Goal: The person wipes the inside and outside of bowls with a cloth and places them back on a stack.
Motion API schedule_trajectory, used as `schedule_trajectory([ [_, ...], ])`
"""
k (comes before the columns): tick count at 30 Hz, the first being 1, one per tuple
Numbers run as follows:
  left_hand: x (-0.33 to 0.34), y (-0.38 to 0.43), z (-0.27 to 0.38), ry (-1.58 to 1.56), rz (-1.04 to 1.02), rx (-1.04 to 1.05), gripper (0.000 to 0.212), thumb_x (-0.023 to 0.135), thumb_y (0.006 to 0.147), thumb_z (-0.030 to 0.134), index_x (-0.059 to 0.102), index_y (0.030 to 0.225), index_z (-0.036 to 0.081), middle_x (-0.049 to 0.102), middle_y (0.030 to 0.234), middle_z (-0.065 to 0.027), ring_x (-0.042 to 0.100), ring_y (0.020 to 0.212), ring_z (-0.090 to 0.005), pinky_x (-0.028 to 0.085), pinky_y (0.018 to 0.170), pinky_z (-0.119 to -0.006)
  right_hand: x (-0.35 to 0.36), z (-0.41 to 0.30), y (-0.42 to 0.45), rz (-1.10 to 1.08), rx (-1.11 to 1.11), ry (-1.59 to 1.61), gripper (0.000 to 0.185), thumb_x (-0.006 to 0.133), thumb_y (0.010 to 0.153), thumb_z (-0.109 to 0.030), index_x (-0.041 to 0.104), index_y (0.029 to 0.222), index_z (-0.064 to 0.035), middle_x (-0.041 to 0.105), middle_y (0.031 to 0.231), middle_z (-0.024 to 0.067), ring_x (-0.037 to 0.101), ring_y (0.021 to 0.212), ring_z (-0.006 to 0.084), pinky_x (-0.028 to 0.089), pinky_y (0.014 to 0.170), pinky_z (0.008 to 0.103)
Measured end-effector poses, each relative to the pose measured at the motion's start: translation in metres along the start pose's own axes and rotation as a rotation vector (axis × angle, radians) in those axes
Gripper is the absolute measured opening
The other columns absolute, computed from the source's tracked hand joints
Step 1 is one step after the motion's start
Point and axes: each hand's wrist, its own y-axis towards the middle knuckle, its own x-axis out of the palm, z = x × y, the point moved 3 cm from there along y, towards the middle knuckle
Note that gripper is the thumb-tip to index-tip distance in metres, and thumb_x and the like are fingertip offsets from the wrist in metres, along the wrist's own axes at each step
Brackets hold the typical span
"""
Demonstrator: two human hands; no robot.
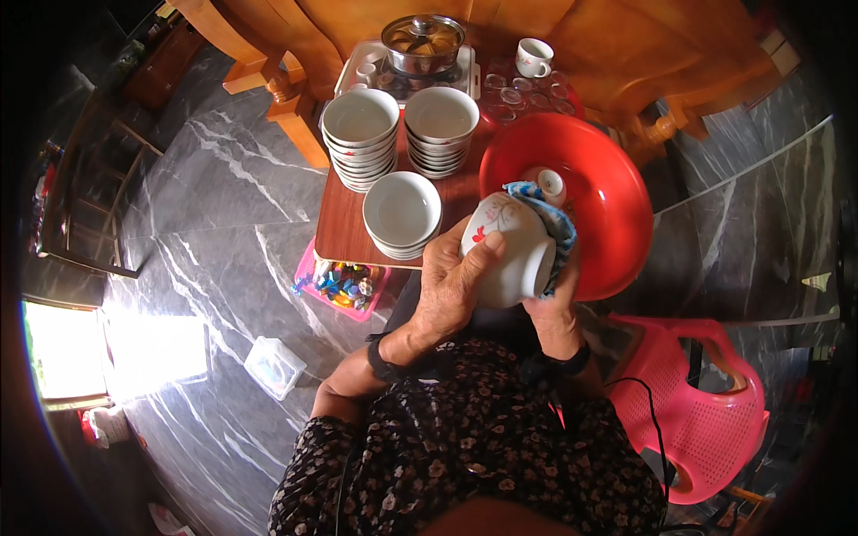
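My left hand [450,288] grips a white ceramic bowl [503,234] with a red and grey floral pattern, its thumb on the outer wall. The bowl is tilted, its foot towards the lower right. My right hand [558,308] holds a blue and white cloth [560,224] against the bowl's right side; the fingers are mostly hidden behind both. Behind the cloth, a large red plastic basin [620,201] holds a small white ceramic piece [551,184]. To the left stand a tall stack of white bowls [360,120], a second stack [441,117] and a shorter stack [402,211].
The stacks stand on a reddish wooden table [338,228]. Beyond them are a lidded steel pot [423,50] on a white tray [343,80], a white mug [533,57] and small glass cups [511,96]. A pink basket [358,311] and a pink plastic chair [710,415] flank me.
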Motion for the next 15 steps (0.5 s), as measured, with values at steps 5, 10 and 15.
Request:
schedule_trajectory([
  [5,0.004,0.002,-0.007,0.171,0.215,0.339,0.032,0.058,0.091,0.023,0.056,0.109,-0.003,0.062,0.088,-0.0034,0.053,0.078,-0.0080,0.045,0.070,-0.023,0.017,0.016,-0.011,-0.118,0.064,0.286,0.051,0.033,0.097,-0.039,0.032,0.135,-0.0055,0.043,0.130,0.0103,0.044,0.119,0.0202,0.039,0.100,0.0321],
  [10,-0.004,0.000,-0.009,0.503,0.283,0.546,0.023,0.057,0.091,0.019,0.056,0.099,-0.002,0.061,0.073,-0.0091,0.054,0.060,-0.0124,0.046,0.056,-0.027,0.021,0.022,-0.013,-0.093,0.156,0.070,0.041,0.034,0.098,-0.034,0.038,0.130,-0.0090,0.050,0.120,0.0069,0.050,0.111,0.0185,0.042,0.094,0.0328],
  [15,-0.005,-0.007,-0.009,0.594,-0.045,0.446,0.020,0.057,0.089,0.014,0.053,0.090,-0.005,0.057,0.065,-0.0158,0.061,0.057,-0.0269,0.045,0.053,-0.032,0.002,0.022,0.000,-0.115,0.240,0.123,0.046,0.030,0.099,-0.038,0.039,0.131,-0.0065,0.050,0.123,0.0065,0.052,0.109,0.0188,0.044,0.093,0.0339],
])
